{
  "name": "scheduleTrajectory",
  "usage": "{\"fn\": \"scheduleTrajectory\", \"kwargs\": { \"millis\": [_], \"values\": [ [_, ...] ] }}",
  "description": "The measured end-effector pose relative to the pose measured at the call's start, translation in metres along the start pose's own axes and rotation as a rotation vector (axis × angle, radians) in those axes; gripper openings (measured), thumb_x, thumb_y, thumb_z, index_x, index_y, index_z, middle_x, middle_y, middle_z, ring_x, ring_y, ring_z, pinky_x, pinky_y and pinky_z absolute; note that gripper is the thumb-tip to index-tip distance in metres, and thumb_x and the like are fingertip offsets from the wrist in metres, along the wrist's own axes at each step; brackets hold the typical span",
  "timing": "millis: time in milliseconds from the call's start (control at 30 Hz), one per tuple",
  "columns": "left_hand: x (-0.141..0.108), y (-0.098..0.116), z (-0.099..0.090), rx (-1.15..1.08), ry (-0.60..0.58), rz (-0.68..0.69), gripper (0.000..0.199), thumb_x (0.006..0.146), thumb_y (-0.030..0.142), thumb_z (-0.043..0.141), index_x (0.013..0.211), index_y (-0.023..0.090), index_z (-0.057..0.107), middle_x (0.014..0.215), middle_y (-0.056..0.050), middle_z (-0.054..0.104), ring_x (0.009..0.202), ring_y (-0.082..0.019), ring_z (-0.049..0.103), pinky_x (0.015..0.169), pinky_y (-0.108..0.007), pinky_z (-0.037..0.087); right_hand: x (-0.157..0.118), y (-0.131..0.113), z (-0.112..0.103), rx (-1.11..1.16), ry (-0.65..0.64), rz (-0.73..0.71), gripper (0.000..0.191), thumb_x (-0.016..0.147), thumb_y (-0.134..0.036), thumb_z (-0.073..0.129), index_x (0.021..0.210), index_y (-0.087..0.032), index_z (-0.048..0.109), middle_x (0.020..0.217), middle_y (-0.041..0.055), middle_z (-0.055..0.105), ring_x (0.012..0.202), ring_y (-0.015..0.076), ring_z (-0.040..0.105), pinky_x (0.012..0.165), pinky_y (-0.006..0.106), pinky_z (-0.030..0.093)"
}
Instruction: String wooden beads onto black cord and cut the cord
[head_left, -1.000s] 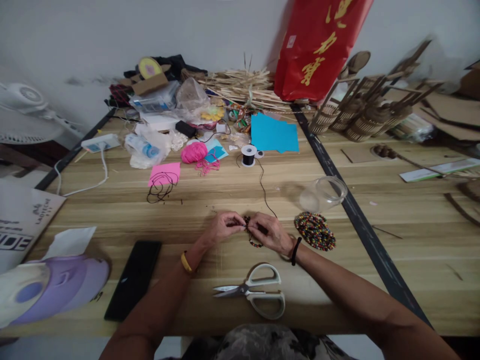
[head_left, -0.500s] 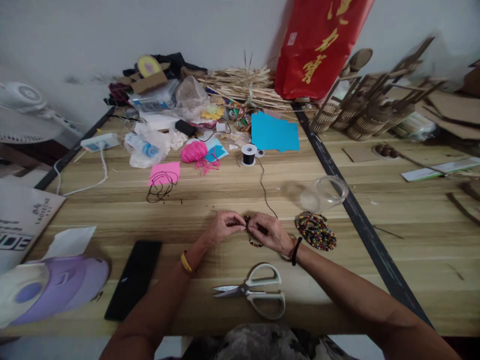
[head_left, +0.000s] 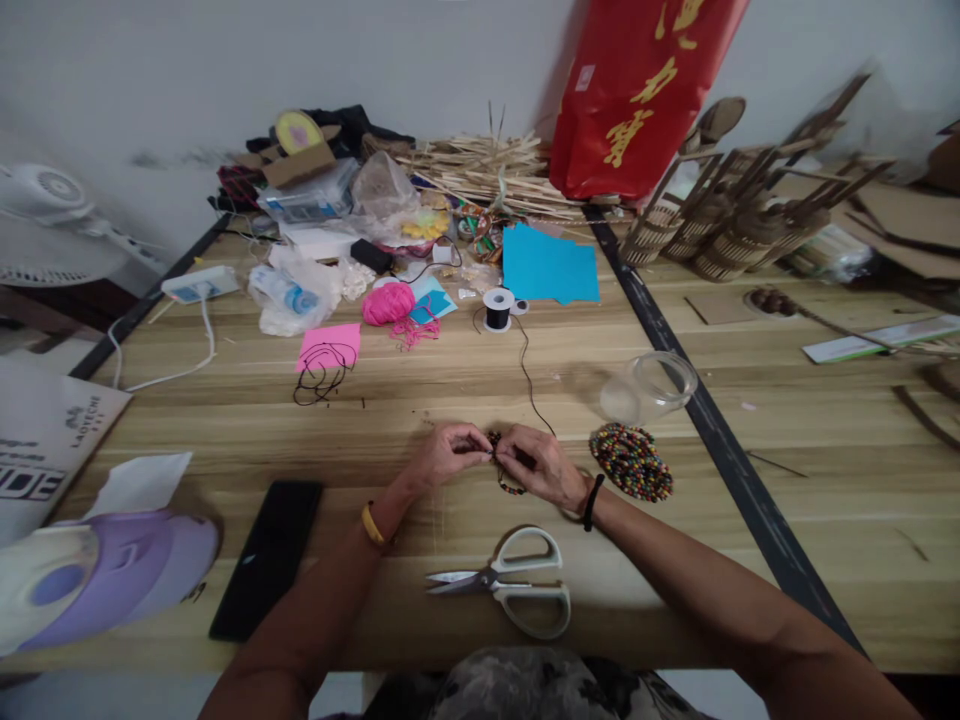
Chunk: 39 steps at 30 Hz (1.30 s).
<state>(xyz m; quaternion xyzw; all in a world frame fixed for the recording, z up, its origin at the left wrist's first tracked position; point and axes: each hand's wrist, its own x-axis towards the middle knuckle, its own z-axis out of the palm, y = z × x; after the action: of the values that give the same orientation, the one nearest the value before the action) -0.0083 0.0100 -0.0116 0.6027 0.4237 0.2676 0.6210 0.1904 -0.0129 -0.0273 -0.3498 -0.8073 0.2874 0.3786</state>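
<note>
My left hand [head_left: 451, 452] and my right hand [head_left: 541, 465] meet at the middle of the table, fingertips pinched close together. Between them is a small strand of dark and coloured beads [head_left: 513, 489], its lower loop hanging below my fingers onto the wood. Both pinches seem to be on the strand's cord; the exact grip is too small to make out. A black cord [head_left: 529, 370] runs from a white spool [head_left: 497, 310] down to my right hand. To the right of that hand lies a coiled heap of multicoloured beads [head_left: 631, 462].
White-handled scissors [head_left: 531, 582] lie partly spread near the front edge. A black phone [head_left: 267, 560] is left of my left forearm. Beyond the bead heap a clear jar [head_left: 651, 388] lies on its side. Blue sheets [head_left: 550, 263], pink yarn [head_left: 388, 302] and bamboo strips stand farther back.
</note>
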Motion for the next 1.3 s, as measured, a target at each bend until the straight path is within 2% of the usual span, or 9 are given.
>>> {"fn": "scheduleTrajectory", "kwargs": {
  "millis": [900, 1300],
  "values": [
    [0.0014, -0.0023, 0.0006, 0.025, 0.008, 0.043, 0.017, 0.066, 0.022, 0.073, 0.075, 0.01, 0.065, 0.077, -0.005, 0.066, 0.073, -0.013, 0.062, 0.073, -0.025, 0.049, 0.001, -0.0011, 0.0005, 0.011, 0.024, -0.019, 0.017, 0.092, -0.028, 0.049, 0.081, -0.018, 0.057, 0.074, 0.0051, 0.06, 0.067, 0.0146, 0.054, 0.063, 0.026, 0.044],
    [0.0001, 0.0019, 0.0003, -0.004, 0.01, 0.016, 0.021, 0.065, 0.027, 0.074, 0.075, 0.011, 0.065, 0.077, -0.005, 0.067, 0.073, -0.013, 0.062, 0.074, -0.025, 0.049, 0.0002, -0.0005, 0.0006, -0.003, 0.032, 0.006, 0.017, 0.092, -0.028, 0.049, 0.08, -0.018, 0.057, 0.074, 0.0047, 0.059, 0.066, 0.0146, 0.054, 0.062, 0.027, 0.043]
  ]
}}
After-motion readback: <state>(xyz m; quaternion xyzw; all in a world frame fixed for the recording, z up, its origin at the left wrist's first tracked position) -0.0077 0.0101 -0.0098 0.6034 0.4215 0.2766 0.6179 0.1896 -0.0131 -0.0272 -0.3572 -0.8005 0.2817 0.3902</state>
